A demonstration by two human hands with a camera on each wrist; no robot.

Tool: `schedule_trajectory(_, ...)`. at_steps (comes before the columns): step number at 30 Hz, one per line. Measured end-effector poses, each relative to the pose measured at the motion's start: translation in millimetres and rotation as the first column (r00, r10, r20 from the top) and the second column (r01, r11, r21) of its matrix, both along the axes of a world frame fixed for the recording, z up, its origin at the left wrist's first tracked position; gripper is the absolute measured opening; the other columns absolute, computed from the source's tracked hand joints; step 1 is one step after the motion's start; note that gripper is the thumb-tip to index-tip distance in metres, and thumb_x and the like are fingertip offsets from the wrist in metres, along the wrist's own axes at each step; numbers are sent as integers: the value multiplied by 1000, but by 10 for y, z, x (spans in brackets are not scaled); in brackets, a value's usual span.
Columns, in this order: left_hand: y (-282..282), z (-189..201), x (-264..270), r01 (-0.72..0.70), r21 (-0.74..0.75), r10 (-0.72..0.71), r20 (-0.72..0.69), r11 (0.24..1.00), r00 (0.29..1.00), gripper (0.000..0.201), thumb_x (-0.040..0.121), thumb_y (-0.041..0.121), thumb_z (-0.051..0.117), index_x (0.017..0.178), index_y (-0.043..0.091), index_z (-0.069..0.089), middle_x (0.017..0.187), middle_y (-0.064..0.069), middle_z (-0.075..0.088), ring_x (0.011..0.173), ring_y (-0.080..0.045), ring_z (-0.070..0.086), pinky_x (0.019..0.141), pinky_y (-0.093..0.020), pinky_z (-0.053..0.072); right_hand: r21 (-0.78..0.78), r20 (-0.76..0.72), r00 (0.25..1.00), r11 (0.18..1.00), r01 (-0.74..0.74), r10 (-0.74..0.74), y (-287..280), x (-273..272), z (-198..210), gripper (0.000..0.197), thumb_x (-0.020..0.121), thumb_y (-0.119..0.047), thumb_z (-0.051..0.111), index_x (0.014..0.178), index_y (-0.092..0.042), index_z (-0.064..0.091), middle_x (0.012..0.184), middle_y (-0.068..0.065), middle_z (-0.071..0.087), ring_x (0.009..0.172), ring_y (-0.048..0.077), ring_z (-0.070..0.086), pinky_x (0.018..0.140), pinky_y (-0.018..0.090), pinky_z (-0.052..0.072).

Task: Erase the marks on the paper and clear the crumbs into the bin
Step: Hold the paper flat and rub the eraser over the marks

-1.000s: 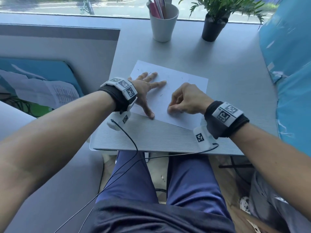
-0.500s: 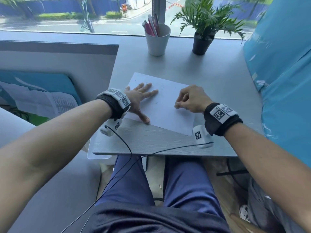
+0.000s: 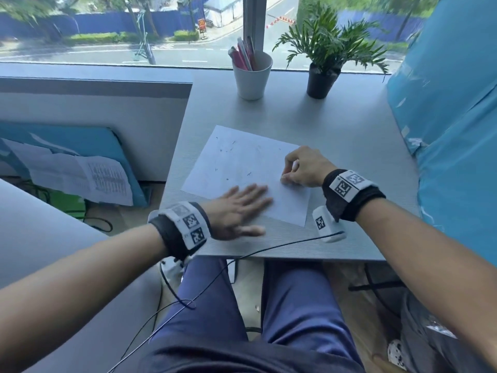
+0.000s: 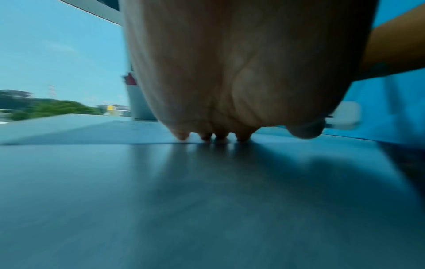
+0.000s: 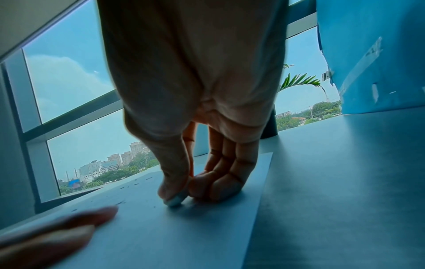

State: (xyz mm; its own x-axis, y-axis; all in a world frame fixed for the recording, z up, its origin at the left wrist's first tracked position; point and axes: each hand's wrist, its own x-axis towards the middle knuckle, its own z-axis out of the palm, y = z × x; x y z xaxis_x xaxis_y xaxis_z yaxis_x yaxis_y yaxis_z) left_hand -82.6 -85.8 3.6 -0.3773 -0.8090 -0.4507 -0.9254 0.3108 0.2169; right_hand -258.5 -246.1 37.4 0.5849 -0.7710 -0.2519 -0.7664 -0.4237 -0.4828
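A white sheet of paper [image 3: 242,162] lies on the grey desk [image 3: 336,125], with dark crumbs [image 3: 227,149] scattered over its far and middle parts. My right hand [image 3: 293,170] sits at the sheet's right edge and pinches a small pale eraser [image 5: 176,199] between thumb and fingers, its tip pressed on the paper [image 5: 184,227]. My left hand [image 3: 242,203] lies flat with straight fingers on the sheet's near edge; the left wrist view shows its fingertips [image 4: 181,135] touching down. No bin is in view.
A white cup of pens [image 3: 251,74] and a potted plant [image 3: 322,65] stand at the desk's far edge by the window. A blue covered object [image 3: 451,130] borders the desk on the right. Cables [image 3: 242,259] hang off the near edge over my legs.
My left hand has slid from the paper's left side to its near edge. My right hand moved up the sheet's right side. The head camera tilted up, showing more window.
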Motion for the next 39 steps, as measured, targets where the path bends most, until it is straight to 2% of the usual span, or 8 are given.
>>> schedule_trajectory(3,-129,84,377,-273,-37,275,170,961,946,110,72,86,6,155,17,-17,159,-6,-27,149,-23,-21,122,-42,-8,5,-1,1000,1000,12,-12,6,3,-7,11,76,-15,78,80,-7,71,75,-9,53,63,3,54,54,14,38)
schedule_trajectory(10,-106,29,-257,105,36,-103,-47,994,994,92,89,76,20,157,22,-12,162,4,-22,148,-12,-21,118,-37,-14,0,-11,1000,1000,-2,2,-4,4,8,11,76,-17,79,80,-9,71,71,-12,53,63,4,53,53,12,36)
schedule_trajectory(16,-640,37,294,-237,9,236,7,972,972,91,92,71,29,156,23,-14,161,2,-25,149,-17,-21,121,-51,-6,27,16,999,999,32,-32,-6,0,-7,11,76,-15,79,79,-9,71,74,-6,56,64,10,58,53,14,38)
schedule_trajectory(20,-838,88,426,-389,32,388,18,921,921,121,73,85,50,156,24,-15,161,0,-27,149,-21,-22,121,-51,-7,2,-32,999,1000,-15,15,81,22,1,11,77,-17,78,77,-11,69,77,-7,52,78,11,53,65,20,39)
schedule_trajectory(28,-841,47,294,-432,42,431,23,901,902,147,44,88,70,153,42,-17,159,3,-32,146,-23,-29,115,-62,-12,84,-66,995,994,-66,72,50,190,139,13,72,-17,82,71,-12,70,67,-1,63,58,11,58,62,23,47)
schedule_trajectory(31,-851,56,302,-445,57,444,26,894,896,146,44,87,71,152,44,-17,159,3,-33,146,-23,-30,114,-63,-14,8,49,997,999,53,-53,-154,399,102,14,72,-21,82,74,-11,72,80,4,64,75,17,59,73,25,50)
schedule_trajectory(34,-847,69,286,-447,65,446,26,892,895,146,44,87,71,151,45,-18,158,4,-34,145,-22,-32,113,-63,-15,-70,102,985,987,146,-139,-204,482,19,10,74,-18,77,77,-9,72,77,3,64,85,21,65,68,19,43)
schedule_trajectory(39,-842,68,293,-442,78,440,36,894,897,147,44,88,71,151,44,-20,157,5,-36,144,-21,-33,113,-64,-14,-27,71,996,998,-52,54,52,472,-51,9,78,-18,73,78,-11,68,72,-4,57,76,15,55,69,20,40)
